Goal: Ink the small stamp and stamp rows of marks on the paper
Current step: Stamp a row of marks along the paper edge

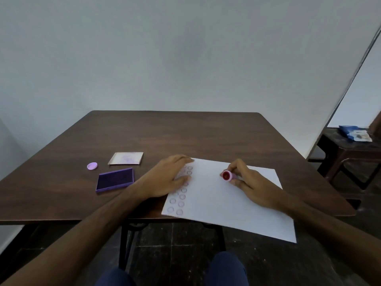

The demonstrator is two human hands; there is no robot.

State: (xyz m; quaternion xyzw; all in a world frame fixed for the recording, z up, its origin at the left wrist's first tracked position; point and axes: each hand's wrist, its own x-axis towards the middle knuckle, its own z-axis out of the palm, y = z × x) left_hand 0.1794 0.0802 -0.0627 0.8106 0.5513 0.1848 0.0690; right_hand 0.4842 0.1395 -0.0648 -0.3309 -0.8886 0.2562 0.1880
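Gripping the small stamp [227, 175] (red face tilted up), the right hand [250, 183] hovered over the paper [226, 205]. The left hand [168, 178] lay flat, fingers spread, on the paper's left-hand rows of marks [179, 200].

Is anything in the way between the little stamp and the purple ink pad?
Yes. The left hand, pressed flat on the paper, lies between the stamp in the right hand and the open ink pad; going above it should work.
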